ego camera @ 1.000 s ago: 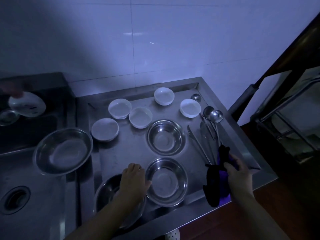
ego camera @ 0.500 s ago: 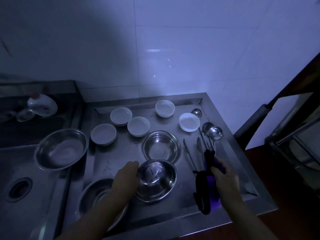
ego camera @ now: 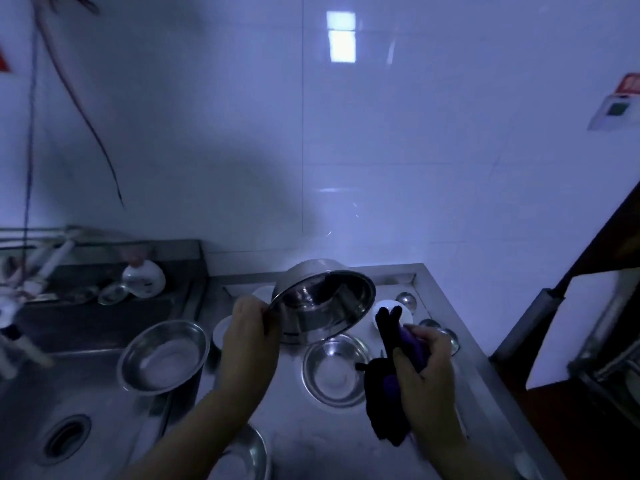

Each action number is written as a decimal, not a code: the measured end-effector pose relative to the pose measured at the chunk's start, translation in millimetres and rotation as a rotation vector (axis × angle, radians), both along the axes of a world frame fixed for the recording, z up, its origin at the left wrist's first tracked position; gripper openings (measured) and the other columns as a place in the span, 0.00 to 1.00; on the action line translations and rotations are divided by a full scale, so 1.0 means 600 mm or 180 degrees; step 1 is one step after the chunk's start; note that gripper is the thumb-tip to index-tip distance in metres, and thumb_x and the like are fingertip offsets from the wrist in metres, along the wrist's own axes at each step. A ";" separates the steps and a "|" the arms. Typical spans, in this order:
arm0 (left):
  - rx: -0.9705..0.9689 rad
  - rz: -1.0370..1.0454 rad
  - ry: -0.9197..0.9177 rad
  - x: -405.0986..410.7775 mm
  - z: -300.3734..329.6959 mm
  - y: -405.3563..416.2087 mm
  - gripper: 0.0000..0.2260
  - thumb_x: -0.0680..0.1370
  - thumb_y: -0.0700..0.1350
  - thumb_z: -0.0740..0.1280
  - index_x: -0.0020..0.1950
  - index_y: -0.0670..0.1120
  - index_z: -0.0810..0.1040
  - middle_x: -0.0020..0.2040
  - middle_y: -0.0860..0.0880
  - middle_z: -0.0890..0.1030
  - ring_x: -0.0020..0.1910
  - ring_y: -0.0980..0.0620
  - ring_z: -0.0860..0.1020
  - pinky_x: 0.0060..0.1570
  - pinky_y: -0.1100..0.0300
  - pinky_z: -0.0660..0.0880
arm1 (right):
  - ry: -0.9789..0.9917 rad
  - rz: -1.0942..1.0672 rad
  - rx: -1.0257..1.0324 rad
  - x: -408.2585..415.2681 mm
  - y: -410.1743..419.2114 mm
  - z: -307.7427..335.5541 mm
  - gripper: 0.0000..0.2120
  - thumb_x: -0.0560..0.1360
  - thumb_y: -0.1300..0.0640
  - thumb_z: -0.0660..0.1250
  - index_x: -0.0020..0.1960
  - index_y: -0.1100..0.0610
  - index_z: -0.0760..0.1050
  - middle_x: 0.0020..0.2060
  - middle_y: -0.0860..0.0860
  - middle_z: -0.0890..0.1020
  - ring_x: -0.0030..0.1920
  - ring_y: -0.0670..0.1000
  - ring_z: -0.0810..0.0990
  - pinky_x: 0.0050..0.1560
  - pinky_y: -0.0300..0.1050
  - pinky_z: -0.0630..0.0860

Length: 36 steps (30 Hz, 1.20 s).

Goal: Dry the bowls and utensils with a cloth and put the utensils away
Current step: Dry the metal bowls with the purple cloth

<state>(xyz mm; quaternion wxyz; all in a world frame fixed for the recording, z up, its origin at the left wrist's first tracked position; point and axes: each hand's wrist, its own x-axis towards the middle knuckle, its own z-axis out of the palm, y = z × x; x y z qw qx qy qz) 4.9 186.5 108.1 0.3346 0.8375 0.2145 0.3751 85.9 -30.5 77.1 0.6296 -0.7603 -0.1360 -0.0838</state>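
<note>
The left hand grasps the rim of a steel bowl and holds it tilted in the air above the worktop. The right hand is clenched around a dark cloth, just beside the bowl. Another bowl lies on the worktop below, between the hands.

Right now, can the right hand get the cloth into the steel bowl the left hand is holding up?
Probably yes. The raised steel bowl tilts its open side toward the right hand, whose dark cloth sits just beside the rim, nothing between them.
</note>
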 end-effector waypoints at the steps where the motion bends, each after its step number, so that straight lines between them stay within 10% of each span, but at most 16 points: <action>1: -0.0057 0.0007 -0.0016 0.001 0.014 0.004 0.17 0.77 0.40 0.65 0.33 0.50 0.61 0.34 0.54 0.64 0.33 0.57 0.70 0.31 0.63 0.58 | -0.0314 0.0033 0.0051 -0.007 0.010 0.014 0.19 0.73 0.69 0.68 0.49 0.46 0.70 0.46 0.47 0.77 0.45 0.45 0.77 0.47 0.41 0.76; 5: -0.0405 0.0080 -0.0013 -0.004 0.060 0.013 0.12 0.75 0.41 0.64 0.34 0.48 0.65 0.33 0.54 0.67 0.30 0.56 0.68 0.29 0.62 0.59 | -0.1850 0.0066 -0.0142 -0.024 0.049 0.070 0.14 0.70 0.65 0.67 0.52 0.52 0.70 0.52 0.47 0.73 0.53 0.41 0.72 0.56 0.29 0.67; 11: -0.1010 -0.0679 -0.0653 -0.036 0.117 -0.006 0.19 0.76 0.38 0.62 0.50 0.64 0.75 0.45 0.70 0.79 0.46 0.74 0.75 0.41 0.80 0.68 | -0.3243 -0.0288 -0.1191 -0.014 0.112 0.116 0.14 0.68 0.63 0.70 0.53 0.57 0.76 0.49 0.58 0.81 0.50 0.55 0.76 0.48 0.47 0.73; 17: -0.2130 -0.0775 -0.0585 -0.034 0.105 0.001 0.23 0.75 0.33 0.59 0.47 0.63 0.78 0.43 0.59 0.83 0.43 0.58 0.81 0.39 0.63 0.74 | -0.2788 -0.0133 -0.2429 -0.045 0.173 0.117 0.14 0.63 0.56 0.74 0.48 0.57 0.82 0.45 0.53 0.82 0.46 0.55 0.81 0.45 0.47 0.76; 22: -0.2621 -0.0817 -0.0578 -0.030 0.103 0.006 0.17 0.78 0.39 0.59 0.47 0.63 0.78 0.42 0.55 0.84 0.40 0.58 0.82 0.36 0.63 0.75 | -0.2235 0.0586 -0.1732 -0.111 0.211 0.122 0.19 0.73 0.52 0.64 0.63 0.51 0.75 0.52 0.48 0.80 0.48 0.49 0.78 0.47 0.45 0.74; 27: -0.2599 -0.0933 -0.0324 -0.025 0.104 0.030 0.17 0.78 0.44 0.58 0.54 0.68 0.76 0.49 0.56 0.83 0.50 0.51 0.81 0.49 0.47 0.79 | -0.2588 0.0802 -0.2193 -0.115 0.199 0.106 0.29 0.73 0.48 0.64 0.73 0.51 0.65 0.67 0.53 0.74 0.58 0.52 0.77 0.53 0.46 0.74; 36: -0.2012 -0.1473 0.0189 -0.037 0.120 0.071 0.21 0.62 0.46 0.62 0.50 0.65 0.79 0.40 0.53 0.84 0.44 0.45 0.83 0.42 0.43 0.80 | -0.4532 0.0464 -0.2975 0.003 0.110 0.118 0.14 0.72 0.55 0.71 0.57 0.55 0.79 0.50 0.59 0.83 0.53 0.59 0.81 0.58 0.53 0.75</action>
